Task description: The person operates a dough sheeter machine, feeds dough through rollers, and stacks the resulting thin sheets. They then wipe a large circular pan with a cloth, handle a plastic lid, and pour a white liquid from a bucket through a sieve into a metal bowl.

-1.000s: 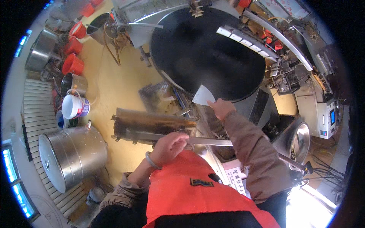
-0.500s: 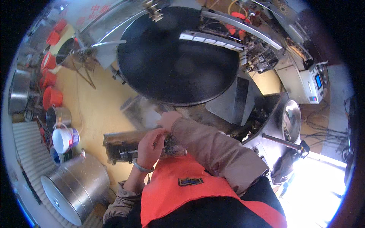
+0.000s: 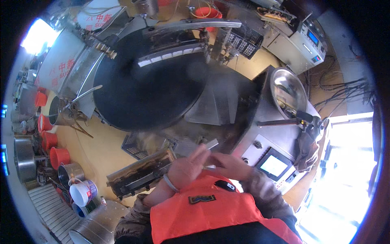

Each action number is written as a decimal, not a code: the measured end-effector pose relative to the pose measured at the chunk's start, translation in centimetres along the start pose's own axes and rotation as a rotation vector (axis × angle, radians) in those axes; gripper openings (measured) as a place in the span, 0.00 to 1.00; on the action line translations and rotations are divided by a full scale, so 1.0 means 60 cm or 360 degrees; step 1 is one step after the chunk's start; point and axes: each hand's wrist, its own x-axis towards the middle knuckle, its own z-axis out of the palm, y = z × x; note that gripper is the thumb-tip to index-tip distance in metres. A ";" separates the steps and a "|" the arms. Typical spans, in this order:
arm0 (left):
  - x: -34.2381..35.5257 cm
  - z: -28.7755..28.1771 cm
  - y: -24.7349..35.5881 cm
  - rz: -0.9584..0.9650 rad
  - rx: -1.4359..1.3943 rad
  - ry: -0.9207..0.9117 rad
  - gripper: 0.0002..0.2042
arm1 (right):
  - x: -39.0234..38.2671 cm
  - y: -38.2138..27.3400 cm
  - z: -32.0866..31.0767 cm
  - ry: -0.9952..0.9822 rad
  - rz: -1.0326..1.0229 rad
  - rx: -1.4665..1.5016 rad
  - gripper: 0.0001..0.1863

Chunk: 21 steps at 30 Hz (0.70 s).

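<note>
My left hand (image 3: 185, 170), slightly blurred, reaches up and rightward with fingers extended, over the red apron (image 3: 203, 219). Beside it my right hand (image 3: 230, 164) bends its fingers toward the left hand, round something small and pale that I cannot make out. A short light strip (image 3: 212, 143) shows just beyond my left fingertips; whether either hand touches it is unclear. The metal trough (image 3: 138, 175) lies left of my hands. Farther forward are the large black round plate (image 3: 142, 97), a black perforated tray (image 3: 132, 148) and a grey metal sheet (image 3: 211, 105).
At right stand a steel machine with a screen (image 3: 274, 164), a projecting arm (image 3: 276, 121) and a round steel bowl (image 3: 288, 91), with cables beyond. Red buckets (image 3: 59, 156), a white pail (image 3: 83, 192) and a steel drum (image 3: 99, 223) line the left. A control box (image 3: 308, 42) sits at back right.
My right hand has drawn back from the plate's edge to beside my left hand; the white triangular piece it held no longer shows clearly. The view has swung rightward, bringing the screen into sight.
</note>
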 end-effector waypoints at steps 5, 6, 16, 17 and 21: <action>0.031 0.072 0.074 0.0355 -0.0394 0.0085 0.17 | -0.343 0.096 -0.128 0.0691 0.0847 -0.0258 0.20; 0.034 0.086 0.078 0.0269 -0.0396 0.0074 0.16 | -0.378 0.132 -0.138 0.0973 0.0949 -0.0403 0.20; 0.009 0.187 0.118 -0.0213 -0.0082 -0.0301 0.12 | -0.390 0.396 -0.231 0.1259 0.0744 -0.1185 0.23; -0.002 0.190 0.122 -0.0232 -0.0123 -0.0232 0.12 | -0.382 0.402 -0.232 0.1224 0.0802 -0.1271 0.24; -0.063 0.204 0.119 -0.0373 -0.0142 -0.0091 0.12 | -0.358 0.400 -0.231 0.1291 0.0841 -0.1460 0.27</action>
